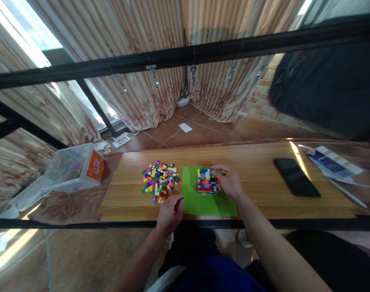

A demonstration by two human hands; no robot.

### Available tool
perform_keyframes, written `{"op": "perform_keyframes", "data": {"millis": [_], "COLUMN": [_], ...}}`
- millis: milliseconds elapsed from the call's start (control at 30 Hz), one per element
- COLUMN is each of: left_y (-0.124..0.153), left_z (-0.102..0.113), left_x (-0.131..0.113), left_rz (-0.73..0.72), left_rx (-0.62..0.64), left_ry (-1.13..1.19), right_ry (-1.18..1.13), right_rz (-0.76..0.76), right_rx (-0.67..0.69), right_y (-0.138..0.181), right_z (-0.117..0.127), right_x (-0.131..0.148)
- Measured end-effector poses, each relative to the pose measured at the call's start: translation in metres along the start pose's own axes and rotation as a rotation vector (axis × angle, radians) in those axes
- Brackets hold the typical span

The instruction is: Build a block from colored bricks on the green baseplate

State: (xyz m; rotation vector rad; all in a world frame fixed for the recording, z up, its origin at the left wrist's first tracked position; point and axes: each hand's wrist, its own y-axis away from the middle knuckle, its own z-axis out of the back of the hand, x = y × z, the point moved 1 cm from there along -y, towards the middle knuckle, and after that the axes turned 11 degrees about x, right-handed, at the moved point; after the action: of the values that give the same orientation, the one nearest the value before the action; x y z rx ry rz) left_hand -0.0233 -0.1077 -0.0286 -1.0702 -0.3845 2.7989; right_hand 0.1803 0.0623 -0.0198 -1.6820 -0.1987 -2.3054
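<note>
A block build (pixel 205 185) of many-coloured toy bricks stands on the green baseplate (pixel 192 205). My right hand (pixel 230 182) is at the build's far right corner, its thumb and fingers pinched close to the top bricks. What sits between those fingertips is too small to make out. My left hand (pixel 169 214) rests near the baseplate's left front edge, fingers curled together. Something small and dark green shows at its fingertips, not clear enough to name. Just beyond that hand lies a loose pile of small toy bricks (pixel 162 178) in mixed colours.
The wooden board (pixel 254 162) bears all this. To the right lie a black phone (pixel 296 177), papers (pixel 337 164) and a white pen-like stick (pixel 349 194). A clear plastic box (pixel 72 168) with an orange label stands left. A black bar (pixel 173 59) crosses beyond the table.
</note>
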Motion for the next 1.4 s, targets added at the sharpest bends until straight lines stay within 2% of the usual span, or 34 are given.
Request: {"op": "perform_keyframes", "data": {"millis": [233,667,1233,1300,1400], "left_y": [0.001,0.0,0.0,0.0,0.001], "left_z": [-0.002,-0.002,-0.004,-0.004,-0.006], "left_x": [0.001,0.001,0.006,0.007,0.009], "left_rz": [-0.021,-0.038,-0.03,-0.017,0.004], "left_rx": [-0.007,-0.019,-0.029,-0.041,-0.049], "left_ry": [-0.02,-0.028,-0.02,-0.012,0.006], "right_ry": [-0.083,-0.204,-0.148,-0.119,0.0], "right_rz": [-0.039,-0.214,-0.187,-0.146,-0.044], "right_rx": [-0.004,0.048,0.099,0.056,-0.096], "right_y": [-0.004,-0.008,-0.01,-0.005,0.01], "right_z": [-0.004,-0.006,-0.002,0.0,0.001], "right_x": [-0.007,-0.006,-0.006,-0.002,0.01]}}
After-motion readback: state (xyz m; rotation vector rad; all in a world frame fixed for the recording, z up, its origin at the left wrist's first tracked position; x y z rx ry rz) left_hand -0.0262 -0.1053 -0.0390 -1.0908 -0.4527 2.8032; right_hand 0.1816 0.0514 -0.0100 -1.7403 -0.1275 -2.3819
